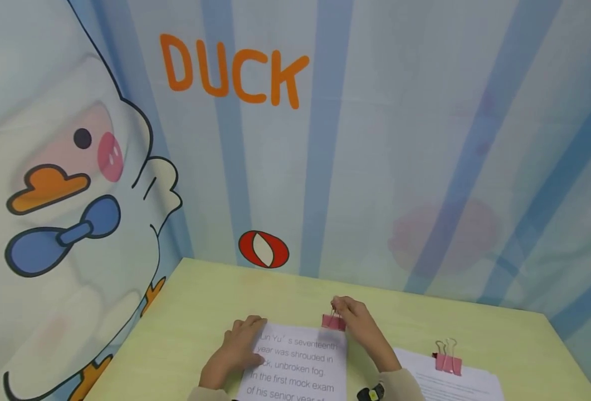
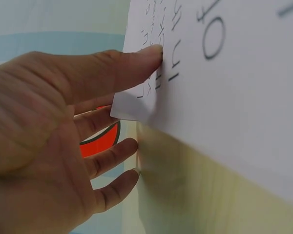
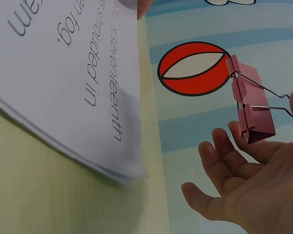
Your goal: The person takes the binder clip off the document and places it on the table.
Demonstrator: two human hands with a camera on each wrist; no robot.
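1. Pinching the top left corner of the printed sheets with the left hand, with the thumb on the printed face, the index finger behind it and the other fingers spread apart.
2. Pinching the pink binder clip by its wire handles with the right hand.
3. Holding that clip near the sheets' top right corner, apart from the paper in the right wrist view.
4. Showing another printed stack at the right on the pale yellow table, with a second pink clip on its top edge.
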